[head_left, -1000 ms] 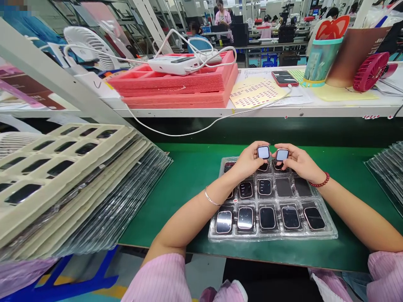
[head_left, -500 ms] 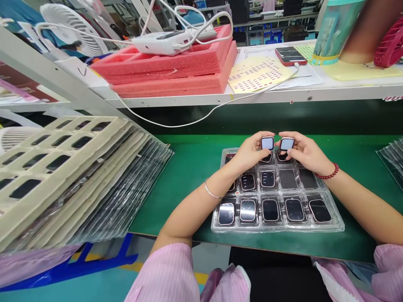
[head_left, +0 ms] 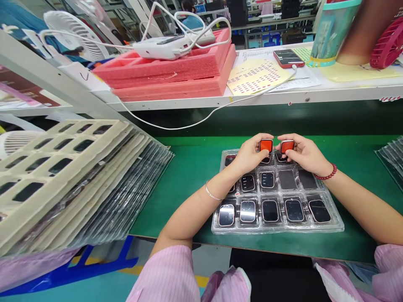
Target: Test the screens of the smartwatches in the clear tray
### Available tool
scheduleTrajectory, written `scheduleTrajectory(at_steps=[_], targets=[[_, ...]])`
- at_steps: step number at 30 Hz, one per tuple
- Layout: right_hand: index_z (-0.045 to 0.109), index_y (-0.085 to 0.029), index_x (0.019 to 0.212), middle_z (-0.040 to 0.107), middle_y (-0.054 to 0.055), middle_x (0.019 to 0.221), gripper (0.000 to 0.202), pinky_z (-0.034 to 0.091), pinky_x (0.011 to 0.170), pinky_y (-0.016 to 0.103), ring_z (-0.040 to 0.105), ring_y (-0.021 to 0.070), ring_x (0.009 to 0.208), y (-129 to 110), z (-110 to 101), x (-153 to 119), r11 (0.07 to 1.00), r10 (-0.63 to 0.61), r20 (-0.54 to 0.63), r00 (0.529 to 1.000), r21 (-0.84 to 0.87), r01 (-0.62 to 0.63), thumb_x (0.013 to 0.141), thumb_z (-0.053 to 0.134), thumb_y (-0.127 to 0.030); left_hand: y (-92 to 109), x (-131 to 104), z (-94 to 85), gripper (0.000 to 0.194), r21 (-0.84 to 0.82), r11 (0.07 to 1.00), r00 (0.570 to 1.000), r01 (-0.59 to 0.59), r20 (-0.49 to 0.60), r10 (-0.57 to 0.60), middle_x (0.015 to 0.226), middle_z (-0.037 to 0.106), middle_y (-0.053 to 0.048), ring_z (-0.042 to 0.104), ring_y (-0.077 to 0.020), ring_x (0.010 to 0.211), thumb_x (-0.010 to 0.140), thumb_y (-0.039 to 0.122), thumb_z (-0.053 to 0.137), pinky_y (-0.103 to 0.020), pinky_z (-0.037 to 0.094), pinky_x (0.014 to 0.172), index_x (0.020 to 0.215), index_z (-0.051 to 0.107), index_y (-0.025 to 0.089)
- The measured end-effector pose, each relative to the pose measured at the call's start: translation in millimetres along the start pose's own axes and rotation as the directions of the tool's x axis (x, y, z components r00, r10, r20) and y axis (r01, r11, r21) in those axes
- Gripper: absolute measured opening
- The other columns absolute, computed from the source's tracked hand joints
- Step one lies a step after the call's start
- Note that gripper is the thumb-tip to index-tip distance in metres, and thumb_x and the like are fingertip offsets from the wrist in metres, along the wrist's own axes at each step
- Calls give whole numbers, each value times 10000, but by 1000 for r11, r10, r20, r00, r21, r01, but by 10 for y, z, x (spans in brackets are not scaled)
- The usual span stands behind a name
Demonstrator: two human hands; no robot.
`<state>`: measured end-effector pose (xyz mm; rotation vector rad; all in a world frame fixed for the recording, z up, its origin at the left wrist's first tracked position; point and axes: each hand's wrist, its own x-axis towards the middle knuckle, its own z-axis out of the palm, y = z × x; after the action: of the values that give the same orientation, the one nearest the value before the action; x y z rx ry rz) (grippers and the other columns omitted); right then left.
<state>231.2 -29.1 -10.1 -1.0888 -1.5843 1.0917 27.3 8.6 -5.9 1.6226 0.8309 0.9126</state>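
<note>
Between the thumb and fingers of my left hand [head_left: 252,152] is a smartwatch without a strap, its screen [head_left: 266,145] glowing orange-red. My right hand [head_left: 304,153] pinches a second strapless smartwatch [head_left: 286,146], lit in the same colour. Both watches are held upright side by side, a small gap apart, above the far rows of a clear plastic tray [head_left: 277,229]. Square pockets in the tray hold several more watches, such as a dark one [head_left: 270,210] in the near row. Two in the middle row, one of them a watch [head_left: 267,179], show small white marks. My hands cover part of the far row.
Stacked, tilted trays [head_left: 78,167] fill the left of the green table [head_left: 189,167]. More clear trays [head_left: 392,159] stand at the right edge. On the shelf above are pink foam [head_left: 166,79], a phone [head_left: 289,58], a teal cup [head_left: 334,33] and a hanging white cable [head_left: 189,127].
The screens of both held watches have turned from pale white-blue to orange-red. My hands keep nearly the same place and grip. The view has shifted slightly.
</note>
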Motion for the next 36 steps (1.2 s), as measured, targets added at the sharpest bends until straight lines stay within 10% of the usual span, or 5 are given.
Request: scheduleTrajectory(at_steps=[20,36], targets=[[690,-194,944,740,50,808,198,524,499,255,639,140,579,-75,-8,-13,996,73,-35,997,60,-71,868,617,-362,112,-25,25,246,-140,980,989,143,-20,-147,788,699,-47,611,-95,558,894,370,595,-175,364,438,992,653,152],[618,-198,1027,729,52,894,242,533,563,281,641,151,651,-18,7,-18,1000,-12,-16,1000,8,12,790,646,-239,45,-23,26,400,-98,994,998,47,49,-42,1011,695,-72,672,-131,751,787,146,625,-202,493,602,1187,617,155]])
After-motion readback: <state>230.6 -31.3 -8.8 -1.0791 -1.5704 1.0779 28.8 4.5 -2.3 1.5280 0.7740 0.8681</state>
